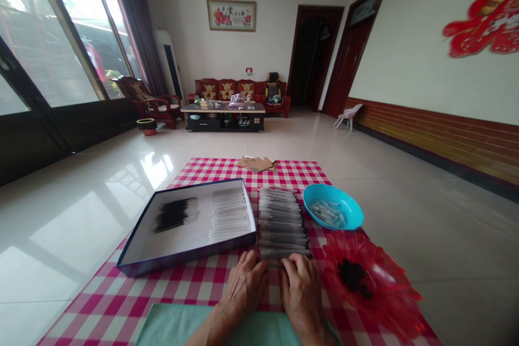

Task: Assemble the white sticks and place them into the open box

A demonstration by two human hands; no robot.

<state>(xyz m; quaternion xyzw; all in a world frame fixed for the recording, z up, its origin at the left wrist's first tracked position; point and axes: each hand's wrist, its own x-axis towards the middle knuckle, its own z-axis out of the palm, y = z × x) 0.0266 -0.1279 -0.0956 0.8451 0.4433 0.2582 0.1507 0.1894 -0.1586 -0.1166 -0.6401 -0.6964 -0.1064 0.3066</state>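
Two bare hands work on a pink-and-white checked cloth (pixel 251 173) that lies on the glossy tile floor (pixel 81 227). The left hand (pixel 243 286) and the right hand (pixel 302 289) are both half curled, and their fingers (pixel 292 265) touch the near end of a long stack of clear plastic sleeves (pixel 281 224); I cannot tell if they really grip it or only press on it. The stack lies between a navy-rimmed box lid (pixel 184 255), which holds rows of dark sticks (pixel 175 215) and pale sticks (pixel 229 216), and a blue bowl (pixel 348 211) of small white pieces (pixel 326 213). Just right of the hands is a red plastic dish (pixel 389 303) with dark bits (pixel 352 277) inside. A green cloth (pixel 182 327) lies below the wrists (only partly seen), and cardboard scraps (pixel 256 164) lie at the far edge. Further off, a low table (pixel 223 109) stands before a red sofa (pixel 211 89), under a framed picture (pixel 231 15), with tall windows (pixel 60 38) at the left side.
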